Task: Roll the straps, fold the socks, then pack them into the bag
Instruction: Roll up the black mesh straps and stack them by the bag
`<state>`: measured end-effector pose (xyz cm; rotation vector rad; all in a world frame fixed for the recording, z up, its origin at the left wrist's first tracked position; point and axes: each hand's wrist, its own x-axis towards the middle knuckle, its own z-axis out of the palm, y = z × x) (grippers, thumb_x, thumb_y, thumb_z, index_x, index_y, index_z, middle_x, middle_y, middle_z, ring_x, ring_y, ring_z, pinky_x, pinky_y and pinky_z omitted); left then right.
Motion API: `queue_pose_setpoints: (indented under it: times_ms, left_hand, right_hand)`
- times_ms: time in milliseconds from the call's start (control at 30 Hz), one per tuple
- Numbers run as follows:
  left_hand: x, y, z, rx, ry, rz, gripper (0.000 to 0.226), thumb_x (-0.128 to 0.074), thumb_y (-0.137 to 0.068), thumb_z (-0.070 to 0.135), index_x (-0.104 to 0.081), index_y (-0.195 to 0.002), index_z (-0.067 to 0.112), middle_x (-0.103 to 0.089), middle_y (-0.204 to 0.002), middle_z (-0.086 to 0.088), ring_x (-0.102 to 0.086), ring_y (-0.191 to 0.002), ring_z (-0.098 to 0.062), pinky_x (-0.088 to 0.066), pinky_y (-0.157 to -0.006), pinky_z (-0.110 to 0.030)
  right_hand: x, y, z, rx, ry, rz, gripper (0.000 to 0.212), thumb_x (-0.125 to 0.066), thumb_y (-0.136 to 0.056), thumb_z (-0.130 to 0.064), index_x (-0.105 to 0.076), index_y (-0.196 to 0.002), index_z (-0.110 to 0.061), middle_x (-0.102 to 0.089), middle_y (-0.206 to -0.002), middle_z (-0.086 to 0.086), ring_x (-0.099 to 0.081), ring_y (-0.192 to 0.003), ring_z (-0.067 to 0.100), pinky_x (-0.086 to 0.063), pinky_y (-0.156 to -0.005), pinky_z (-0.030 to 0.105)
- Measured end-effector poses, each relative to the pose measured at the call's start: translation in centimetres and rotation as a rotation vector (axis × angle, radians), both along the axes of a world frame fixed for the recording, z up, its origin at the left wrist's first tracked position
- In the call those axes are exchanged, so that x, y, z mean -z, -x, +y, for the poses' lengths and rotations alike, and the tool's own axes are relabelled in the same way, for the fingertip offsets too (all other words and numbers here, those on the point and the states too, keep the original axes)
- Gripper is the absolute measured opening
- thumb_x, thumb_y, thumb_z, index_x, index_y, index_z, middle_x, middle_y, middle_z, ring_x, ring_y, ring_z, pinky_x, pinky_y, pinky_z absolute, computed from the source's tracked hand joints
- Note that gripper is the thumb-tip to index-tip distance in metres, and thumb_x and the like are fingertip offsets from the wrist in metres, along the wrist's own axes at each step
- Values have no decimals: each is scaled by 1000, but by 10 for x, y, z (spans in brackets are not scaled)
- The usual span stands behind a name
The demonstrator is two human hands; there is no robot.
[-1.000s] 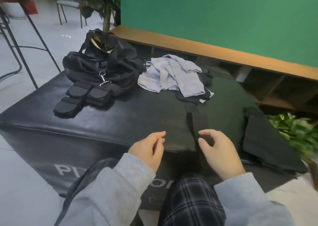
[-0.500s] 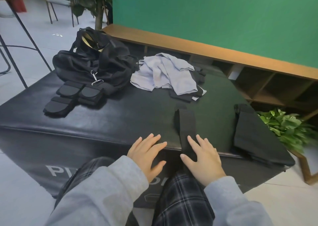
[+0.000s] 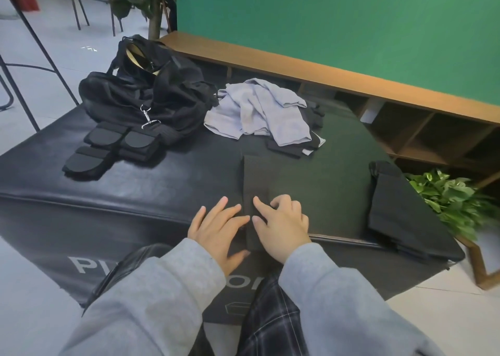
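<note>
Both hands are down on a flat black strap (image 3: pixel 255 185) that runs from the front edge of the black padded block (image 3: pixel 135 193) straight away from the person. Left hand (image 3: pixel 219 227) lies flat with fingers straight and spread a bit, fingertips touching the strap's left edge, thumb hanging over the front lip of the block. So nothing is gripped on that side, it's just resting and pressing. Right hand (image 3: pixel 282 224) sits on top of the strap's near end. Its index finger is out straight and pressing down on the strap, and the other fingers are curled under. Can't tell whether those curled fingers actually have hold of any fabric, since the black-on-black hides it.

Strap's near end hangs a little past the front edge of the block, between the two hands. Its far end stops short of a pile further back: a crumpled grey cloth (image 3: pixel 259 112) lying over some dark items (image 3: pixel 286 150) that are probably the socks, but they're too dark to be sure.

Back left on the block is the black bag (image 3: pixel 140 93), slumped open at the top, with a metal clip (image 3: pixel 148 117) dangling on its front. Just in front of it, touching, are black padded pieces (image 3: pixel 108 144) in a cluster. On the right edge of the block there's folded black fabric (image 3: pixel 397 209), well apart from the strap. A green plant (image 3: pixel 449 196) sits on the floor past that, with a wooden bench (image 3: pixel 297 68) and a green wall (image 3: pixel 338 17) behind.
</note>
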<state>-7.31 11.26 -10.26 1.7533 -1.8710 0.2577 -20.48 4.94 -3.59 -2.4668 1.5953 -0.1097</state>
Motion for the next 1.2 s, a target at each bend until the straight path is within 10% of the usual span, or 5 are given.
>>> queue_pose_setpoints:
  times_ms: [233, 567, 767, 1000, 1200]
  left_hand:
    - [1, -5, -1, 32, 93, 163, 25, -62, -69, 43, -64, -93, 35, -67, -109, 8, -43, -120, -11, -20, -103, -37]
    - [-9, -7, -3, -26, 154, 358, 28, -48, -83, 38, -68, -77, 20, -71, -91, 7, -59, -100, -10, -41, -91, -35]
    - [-26, -6, 0, -68, 94, 425, 32, -46, -84, 38, -64, -74, 13, -64, -72, 5, -64, -72, -23, -52, -68, -42]
    - [-31, -4, -12, -195, 29, 579, 32, -65, -85, 26, -57, -115, 18, -57, -83, 17, -47, -89, -11, -31, -96, -31]
    - [-30, -8, -16, -154, -16, 308, 18, -68, -83, 26, -64, -101, 25, -66, -92, 12, -59, -95, -17, -33, -86, -31]
  right_hand:
    - [5, 2, -18, -32, -104, -172, 42, -41, -97, -40, -39, -138, -46, -33, -114, -11, -31, -114, 14, -19, -96, 26]
    - [2, 23, -13, -124, -255, -682, 23, -60, -90, -30, -58, -102, -50, -51, -116, -33, -36, -123, -6, -22, -94, -1]
    - [6, 22, -10, -78, -259, -673, 22, -67, -82, -40, -58, -91, -58, -54, -112, -18, -45, -117, 2, -31, -103, 21]
    - [14, 15, -15, 15, -219, -734, 29, -64, -88, -28, -50, -97, -51, -66, -78, -21, -50, -108, 10, -35, -101, 32]
    - [17, 16, -15, 24, -181, -777, 27, -65, -86, -21, -46, -91, -39, -60, -71, -21, -52, -84, 10, -39, -86, 28]
